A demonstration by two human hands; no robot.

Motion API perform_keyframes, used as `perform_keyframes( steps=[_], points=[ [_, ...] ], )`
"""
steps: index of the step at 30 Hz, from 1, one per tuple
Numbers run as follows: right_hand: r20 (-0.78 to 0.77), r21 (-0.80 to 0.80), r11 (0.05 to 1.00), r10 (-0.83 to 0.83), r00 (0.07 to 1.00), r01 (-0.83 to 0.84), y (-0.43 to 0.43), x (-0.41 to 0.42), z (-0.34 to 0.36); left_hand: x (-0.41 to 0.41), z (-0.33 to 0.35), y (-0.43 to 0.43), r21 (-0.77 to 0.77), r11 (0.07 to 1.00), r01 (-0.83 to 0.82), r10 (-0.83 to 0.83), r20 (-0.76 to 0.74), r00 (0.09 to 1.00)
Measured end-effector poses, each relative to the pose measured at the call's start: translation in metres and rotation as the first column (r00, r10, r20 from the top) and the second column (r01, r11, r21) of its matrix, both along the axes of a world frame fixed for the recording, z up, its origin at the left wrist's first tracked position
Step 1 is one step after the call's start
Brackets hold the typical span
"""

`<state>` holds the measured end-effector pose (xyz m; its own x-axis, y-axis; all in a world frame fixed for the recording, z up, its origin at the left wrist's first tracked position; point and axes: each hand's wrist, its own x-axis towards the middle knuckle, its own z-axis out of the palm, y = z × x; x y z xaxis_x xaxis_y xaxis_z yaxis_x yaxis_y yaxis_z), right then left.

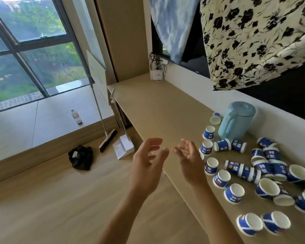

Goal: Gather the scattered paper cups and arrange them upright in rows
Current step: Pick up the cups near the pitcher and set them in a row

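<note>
1. Judged to be at the very start of gathering, with no row begun: cups [234, 193] strewn over the right part of the table [157, 110], around and in front of a pale blue jug [236, 120].
2. Mixed in posture: some seemingly upright with mouths up, several flat on their sides, a few leaning on or nested against one another.
3. No grip on anything: left hand [146, 166] and right hand [188, 162] held up side by side over the table's near edge, spread and relaxed, palms turned toward each other, touching no cup as far as can be seen.
4. Next, probably: reach right to the nearest cups just beside the right hand, pinch one lightly by its wall, stand it mouth up on the bare left stretch of the table, and begin a line there.
5. Worth minding, as a guess from the look of them: light and thin-walled, easy to crush, apt to roll or knock neighbours over when pulled from the pile.
6. Cut off at the right and lower edges: several cups, so no full count possible.
7. Partly hidden behind the right hand: at least one cup; behind the jug, cannot tell whether more.
8. Blurred at lower right: hard to tell upright from tilted there, and print on the cup walls unreadable.
</note>
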<state>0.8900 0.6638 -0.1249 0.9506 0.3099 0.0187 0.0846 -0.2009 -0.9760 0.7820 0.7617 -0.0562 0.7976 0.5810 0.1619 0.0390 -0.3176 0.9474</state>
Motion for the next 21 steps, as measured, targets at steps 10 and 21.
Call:
perform_keyframes(
  steps=[10, 21],
  points=[
    [-0.051, -0.053, 0.984, -0.173, 0.984, 0.171, 0.056, 0.089, -0.023, 0.107, -0.021, 0.079, -0.076, 0.981, 0.181, -0.182, -0.009, 0.983],
    [-0.038, -0.121, 0.902, -0.422, 0.906, 0.415, 0.140, 0.172, -0.028, 0.228, -0.014, 0.191, -0.131, 0.881, 0.455, -0.461, -0.018, 0.887]
  ],
)
